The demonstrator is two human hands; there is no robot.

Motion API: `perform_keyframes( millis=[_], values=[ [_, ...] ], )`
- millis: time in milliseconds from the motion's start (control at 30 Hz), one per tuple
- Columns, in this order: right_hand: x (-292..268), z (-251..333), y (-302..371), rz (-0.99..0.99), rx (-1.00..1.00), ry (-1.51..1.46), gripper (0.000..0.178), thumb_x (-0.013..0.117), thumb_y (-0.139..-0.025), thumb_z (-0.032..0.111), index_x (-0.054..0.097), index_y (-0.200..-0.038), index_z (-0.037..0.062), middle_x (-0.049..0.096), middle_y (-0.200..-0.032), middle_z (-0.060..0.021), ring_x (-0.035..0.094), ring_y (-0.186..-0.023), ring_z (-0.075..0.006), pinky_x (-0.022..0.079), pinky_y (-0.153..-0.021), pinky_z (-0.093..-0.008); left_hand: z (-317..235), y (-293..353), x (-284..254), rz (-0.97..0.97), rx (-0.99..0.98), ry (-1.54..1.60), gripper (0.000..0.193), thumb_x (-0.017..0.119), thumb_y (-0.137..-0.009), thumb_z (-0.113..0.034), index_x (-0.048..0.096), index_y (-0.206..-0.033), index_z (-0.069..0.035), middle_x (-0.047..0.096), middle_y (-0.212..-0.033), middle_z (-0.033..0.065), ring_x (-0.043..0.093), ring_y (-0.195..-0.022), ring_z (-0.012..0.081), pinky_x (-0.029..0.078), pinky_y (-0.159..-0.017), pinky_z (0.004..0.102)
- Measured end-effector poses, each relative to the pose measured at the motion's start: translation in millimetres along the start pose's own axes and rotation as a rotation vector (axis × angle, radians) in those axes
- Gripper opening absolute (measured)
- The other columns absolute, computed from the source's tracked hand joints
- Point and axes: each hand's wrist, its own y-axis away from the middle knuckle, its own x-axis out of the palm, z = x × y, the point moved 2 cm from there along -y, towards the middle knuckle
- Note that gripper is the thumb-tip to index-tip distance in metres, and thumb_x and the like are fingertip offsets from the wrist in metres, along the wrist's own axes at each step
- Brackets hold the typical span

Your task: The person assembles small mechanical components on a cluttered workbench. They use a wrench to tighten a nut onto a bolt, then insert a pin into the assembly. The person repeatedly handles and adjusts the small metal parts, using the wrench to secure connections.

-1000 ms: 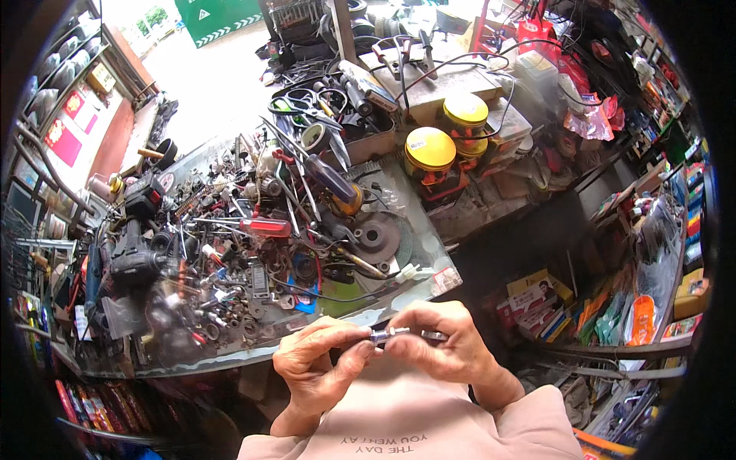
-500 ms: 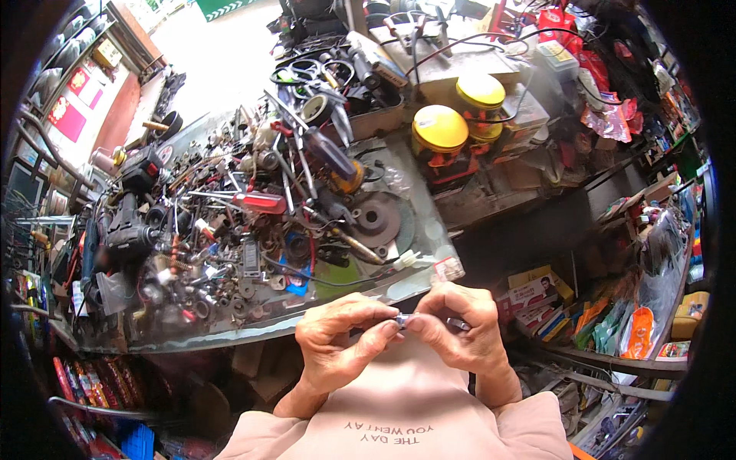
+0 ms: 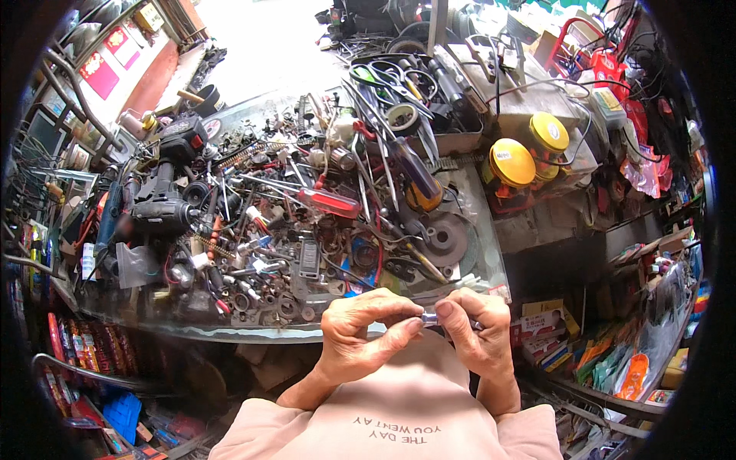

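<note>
Close in front of my chest, both hands meet around a small shiny metal piece (image 3: 431,317), slim and rod-like. My left hand (image 3: 368,331) pinches one end of it between thumb and forefinger. From the other side, the thumb and fingers of my right hand (image 3: 477,330) are closed on the same piece. A bit of it also shows past the right thumb. Most of the piece is covered by fingers, so its exact kind cannot be made out. Beyond the hands lies the glass-topped bench (image 3: 192,328), heaped with small parts.
A red-handled screwdriver (image 3: 331,203), a black cordless drill (image 3: 165,195) and a grinding disc (image 3: 443,239) lie on the bench. Yellow-lidded jars (image 3: 512,162) stand at the right. Shelves with packaged goods (image 3: 636,376) flank the lower right.
My view has turned left, so the bench sits farther right in the picture. Both hands still hold the small metal piece, and the right fingers have shifted slightly on it.
</note>
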Motion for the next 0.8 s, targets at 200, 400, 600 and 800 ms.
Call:
perform_keyframes(
  millis=[200,400,600,800],
  values=[
    [26.1,14.9,-15.0,-0.029,0.009,0.039,0.023,0.064,-0.089,0.018,0.062,-0.077,-0.0015,0.056,-0.060,-0.0010,0.043,-0.054,-0.0049,0.034,-0.046,-0.0222,2.9,3.2,-21.6,-0.149,-0.063,0.113,0.013,0.068,-0.077,0.004,0.067,-0.090,0.006,0.065,-0.077,0.0120,0.065,-0.066,0.0141,0.051,-0.058,0.0224],
    [35.8,14.3,-23.7,0.107,0.061,-0.014,0.019,0.064,-0.088,0.016,0.062,-0.082,-0.0017,0.060,-0.065,-0.0027,0.045,-0.054,-0.0068,0.036,-0.048,-0.0227,-3.0,9.5,-36.5,-0.160,0.036,0.051,0.010,0.066,-0.078,0.004,0.066,-0.087,0.008,0.063,-0.076,0.0130,0.064,-0.062,0.0156,0.050,-0.052,0.0226],
    [44.6,12.9,-26.3,0.155,0.064,0.070,0.016,0.065,-0.086,0.013,0.061,-0.079,-0.0010,0.055,-0.061,-0.0015,0.044,-0.053,-0.0037,0.035,-0.048,-0.0205,0.3,10.4,-43.7,-0.180,0.015,0.137,0.013,0.066,-0.078,0.005,0.066,-0.091,0.005,0.065,-0.079,0.0110,0.065,-0.068,0.0141,0.052,-0.060,0.0236],
    [37.7,18.1,-21.5,0.159,0.263,-0.177,0.018,0.066,-0.087,0.016,0.061,-0.082,-0.0012,0.060,-0.070,-0.0009,0.050,-0.060,-0.0037,0.038,-0.055,-0.0181,-1.3,1.5,-43.2,-0.064,0.169,-0.037,0.013,0.068,-0.077,0.002,0.066,-0.090,0.003,0.065,-0.078,0.0086,0.063,-0.066,0.0120,0.049,-0.058,0.0241]
  ],
)
